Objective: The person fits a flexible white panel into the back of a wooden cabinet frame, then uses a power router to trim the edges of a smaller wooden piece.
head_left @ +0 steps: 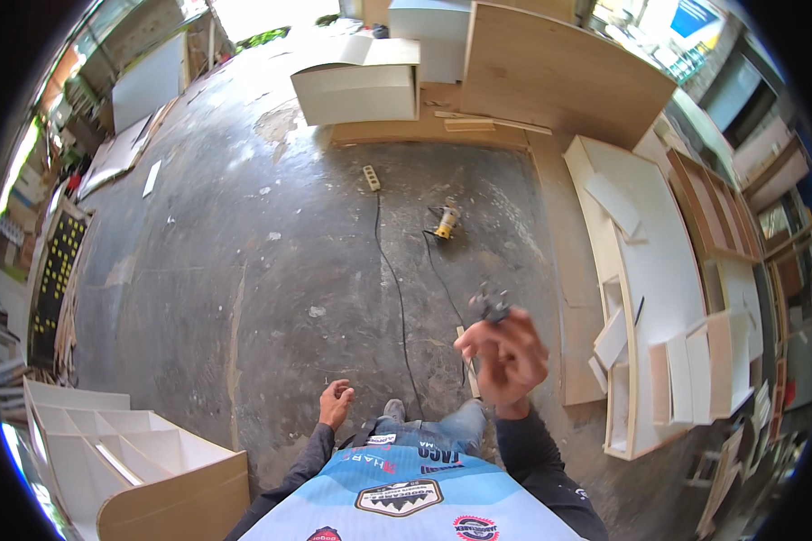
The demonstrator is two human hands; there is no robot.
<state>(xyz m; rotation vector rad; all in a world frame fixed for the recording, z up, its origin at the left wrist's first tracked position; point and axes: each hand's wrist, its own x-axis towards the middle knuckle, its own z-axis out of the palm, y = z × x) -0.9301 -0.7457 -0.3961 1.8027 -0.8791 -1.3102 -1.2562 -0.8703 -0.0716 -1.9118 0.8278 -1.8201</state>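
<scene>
One small dark plug (pixel 491 303) sits pinched in the raised right hand (pixel 507 359); its black cord (pixel 397 298) trails across the concrete floor (pixel 244 270). Left hand (pixel 336 402) hangs loosely curled, empty. Walking on, a foot could snag that cord and drag the yellow router (pixel 445 222).

My top: light blue jersey (pixel 406 500) w/ white panels, red + black printed logos & a dark badge at chest. Long dark grey sleeves (pixel 537 460) on both arms, down to wrists. Blue jeans (pixel 442 431) below, grey shoe (pixel 394 410) at front. Both hands bare, no gloves.
</scene>
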